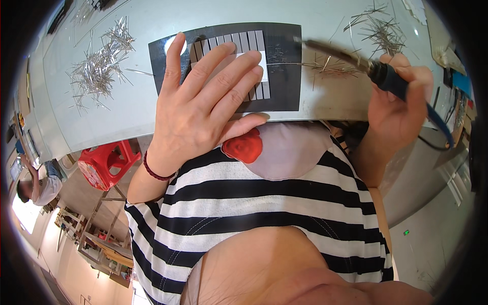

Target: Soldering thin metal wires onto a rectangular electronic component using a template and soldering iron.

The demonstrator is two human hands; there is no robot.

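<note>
My left hand (pixel 201 101) lies with its fingers spread over a row of narrow grey strips (pixel 250 39) on a dark flat board (pixel 285 94). Under its fingertips sits a small white piece (pixel 264 68), partly covered. A thin straight metal wire (pixel 284 64) runs from the strips toward the right. In my right hand (pixel 399 109) is a soldering iron (pixel 351 57) with a dark blue handle, its fingers wrapped round the grip. The iron's tip hangs near the board's upper right edge; whether it touches anything I cannot tell.
Loose thin metal wires (pixel 96 73) are heaped on the pale table (pixel 137 114) at left. More wires (pixel 384 38) lie at the far right, and some (pixel 333 66) beneath the iron. A blue cable (pixel 441 124) trails from its handle. A red stool (pixel 104 165) and another person (pixel 46 185) are at left.
</note>
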